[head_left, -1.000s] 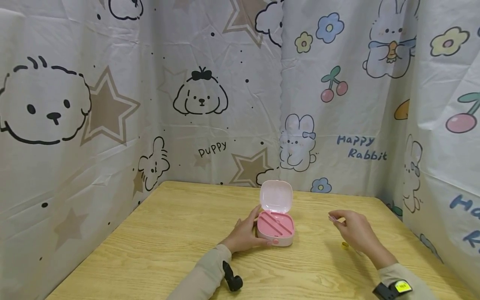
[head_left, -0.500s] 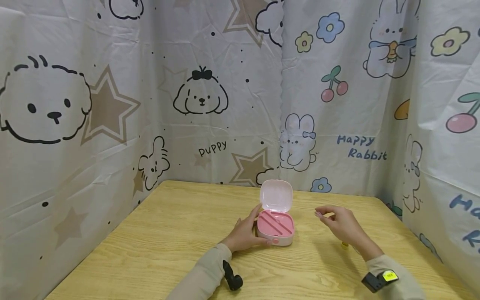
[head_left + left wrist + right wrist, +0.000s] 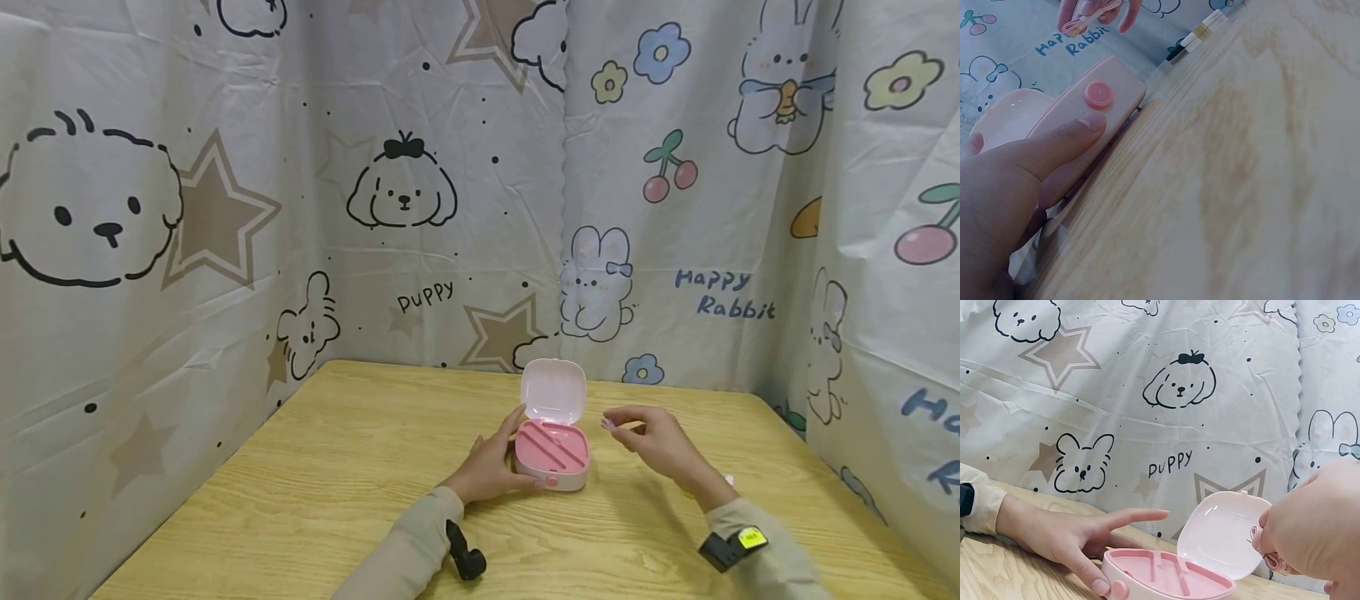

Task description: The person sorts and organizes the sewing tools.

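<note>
A small pink box [image 3: 551, 481] stands on the table with its pale lid [image 3: 553, 390] tipped up at the back. Two slanting ridges cross its pink inside. My left hand [image 3: 487, 468] grips the box's left side; the thumb lies on the front beside a round pink button [image 3: 1098, 95]. To the right of the box, above the table, my right hand [image 3: 660, 440] pinches a small pink looped bundle [image 3: 1090, 19], like folded cord or band. In the right wrist view the bundle [image 3: 1270, 553] overlaps the lid, and fingers partly hide it.
A small white and gold item [image 3: 1202, 30] lies on the wooden table [image 3: 337, 467], mostly hidden behind the right wrist in the head view. Patterned curtains [image 3: 420, 275] surround the table at the back and sides.
My right hand has moved left toward the box with the pink looped bundle in its fingers. The left hand and the opened box have stayed in place.
</note>
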Motion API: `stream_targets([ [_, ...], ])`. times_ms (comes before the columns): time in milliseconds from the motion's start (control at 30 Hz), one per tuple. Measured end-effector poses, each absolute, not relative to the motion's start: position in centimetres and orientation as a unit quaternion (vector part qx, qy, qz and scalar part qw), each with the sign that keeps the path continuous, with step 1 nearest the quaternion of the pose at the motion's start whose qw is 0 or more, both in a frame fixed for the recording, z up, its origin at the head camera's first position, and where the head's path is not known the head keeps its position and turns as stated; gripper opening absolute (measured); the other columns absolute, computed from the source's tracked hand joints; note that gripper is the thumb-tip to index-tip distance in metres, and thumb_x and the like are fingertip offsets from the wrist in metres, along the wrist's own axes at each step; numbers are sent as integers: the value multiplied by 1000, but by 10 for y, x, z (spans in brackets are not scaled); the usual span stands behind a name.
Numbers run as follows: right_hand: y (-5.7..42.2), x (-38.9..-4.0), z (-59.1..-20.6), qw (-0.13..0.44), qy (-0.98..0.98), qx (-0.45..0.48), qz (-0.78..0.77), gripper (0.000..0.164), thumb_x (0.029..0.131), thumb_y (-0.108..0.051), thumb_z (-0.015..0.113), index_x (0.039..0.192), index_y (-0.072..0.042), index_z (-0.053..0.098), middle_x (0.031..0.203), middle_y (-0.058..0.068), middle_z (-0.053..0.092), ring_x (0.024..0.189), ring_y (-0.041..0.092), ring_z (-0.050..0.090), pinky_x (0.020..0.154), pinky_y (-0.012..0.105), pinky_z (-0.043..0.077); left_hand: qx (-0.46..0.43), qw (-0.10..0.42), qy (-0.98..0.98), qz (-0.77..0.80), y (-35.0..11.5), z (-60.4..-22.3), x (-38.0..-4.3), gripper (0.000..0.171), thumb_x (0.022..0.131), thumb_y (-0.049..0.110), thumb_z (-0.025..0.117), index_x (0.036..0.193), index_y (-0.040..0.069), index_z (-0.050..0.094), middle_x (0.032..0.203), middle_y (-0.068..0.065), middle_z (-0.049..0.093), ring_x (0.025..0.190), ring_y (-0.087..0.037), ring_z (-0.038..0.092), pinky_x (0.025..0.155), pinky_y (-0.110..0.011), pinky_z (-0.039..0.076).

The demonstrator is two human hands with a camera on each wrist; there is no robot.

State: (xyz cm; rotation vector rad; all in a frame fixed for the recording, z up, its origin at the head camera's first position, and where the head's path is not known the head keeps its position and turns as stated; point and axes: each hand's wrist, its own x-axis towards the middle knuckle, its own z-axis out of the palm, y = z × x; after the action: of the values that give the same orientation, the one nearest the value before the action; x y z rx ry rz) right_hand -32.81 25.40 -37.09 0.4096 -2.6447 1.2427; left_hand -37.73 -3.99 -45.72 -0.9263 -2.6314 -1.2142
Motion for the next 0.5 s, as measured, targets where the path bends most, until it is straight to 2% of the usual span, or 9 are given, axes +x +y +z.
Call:
stream_targets([
  [200, 242, -331, -371, 82, -879, 145, 446, 31, 101, -10, 68, 129, 3, 68, 119, 14, 71, 91, 23, 67, 78, 35, 57, -309, 47, -860, -403, -40, -458, -379, 123, 78, 53, 89, 168, 27, 9, 161, -3, 42, 148, -26, 37, 117, -72, 6],
  [500, 216, -336, -379, 73, -873, 164, 454, 28, 99, -5, 68, 125, 3, 71, 120, 15, 71, 93, 26, 67, 78, 34, 58, -304, 36, -860, -408, -42, -457, -379, 121, 79, 53, 88, 168, 30, 9, 162, -2, 41, 148, -24, 37, 116, -72, 5],
])
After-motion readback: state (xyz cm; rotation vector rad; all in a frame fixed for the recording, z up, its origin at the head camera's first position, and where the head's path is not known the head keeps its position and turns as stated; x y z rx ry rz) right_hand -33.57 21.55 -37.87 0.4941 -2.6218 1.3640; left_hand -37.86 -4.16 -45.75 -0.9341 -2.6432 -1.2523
